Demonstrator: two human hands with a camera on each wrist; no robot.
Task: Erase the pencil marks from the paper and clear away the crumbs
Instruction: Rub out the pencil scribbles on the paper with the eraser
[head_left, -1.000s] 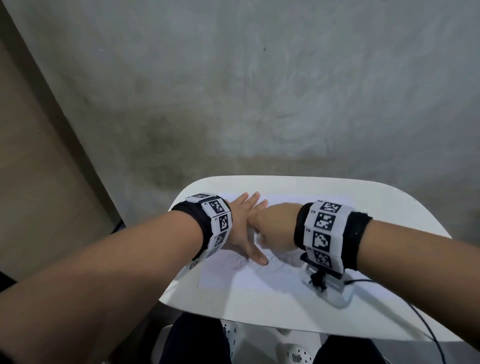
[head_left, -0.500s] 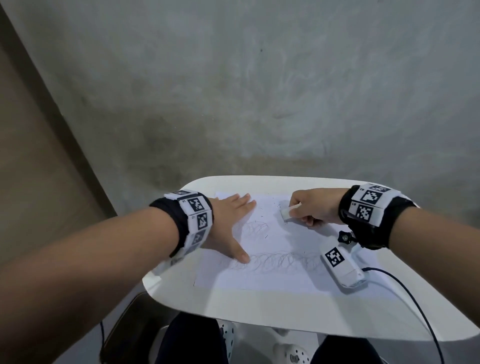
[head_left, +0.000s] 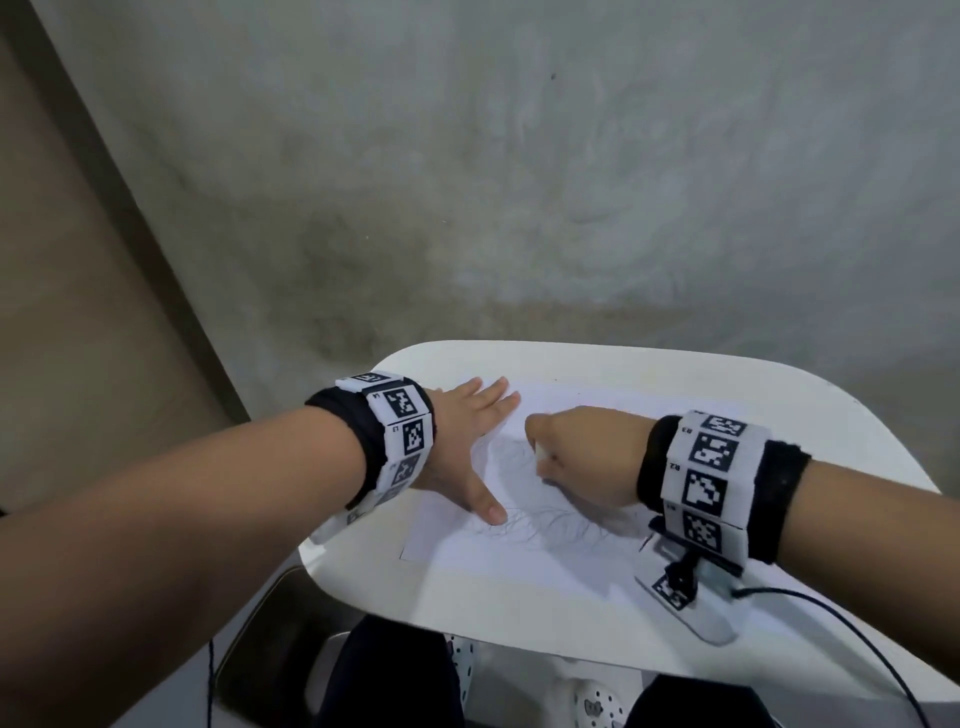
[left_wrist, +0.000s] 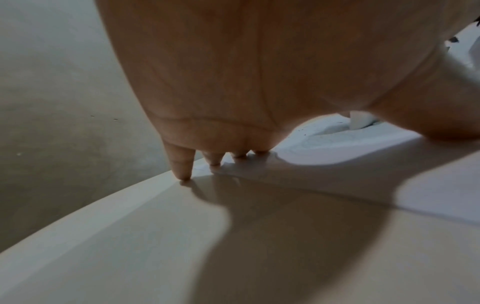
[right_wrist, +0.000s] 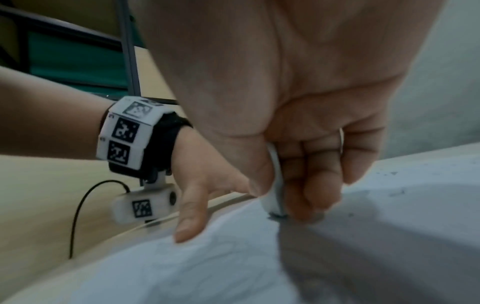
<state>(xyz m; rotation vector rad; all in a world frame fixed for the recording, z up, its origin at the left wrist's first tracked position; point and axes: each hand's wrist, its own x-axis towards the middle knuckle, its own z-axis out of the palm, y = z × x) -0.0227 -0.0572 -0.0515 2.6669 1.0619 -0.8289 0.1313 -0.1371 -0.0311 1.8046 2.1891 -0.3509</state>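
A white sheet of paper (head_left: 519, 561) with looping pencil scribbles (head_left: 540, 519) lies on the small white table (head_left: 675, 384). My left hand (head_left: 467, 441) lies flat on the paper's left part, fingers straight and spread, thumb pointing toward me. My right hand (head_left: 582, 452) pinches a white eraser (head_left: 541, 453) and presses its tip onto the paper just right of the left hand. In the right wrist view the eraser (right_wrist: 272, 197) stands between thumb and curled fingers, its lower end on the sheet (right_wrist: 207, 267). Dark crumbs (right_wrist: 394, 193) speckle the paper beyond it.
The table's rounded left edge (left_wrist: 103, 205) drops to a grey floor (head_left: 519, 182). A black cable (head_left: 857, 634) trails over the table's right front. My knees and patterned shoes (head_left: 592, 701) show under the front edge. A wooden panel (head_left: 78, 312) stands at the left.
My right hand has swung back left and toward me with the eraser, from the paper's far right area to beside the left hand. The left hand stays pressed flat on the sheet.
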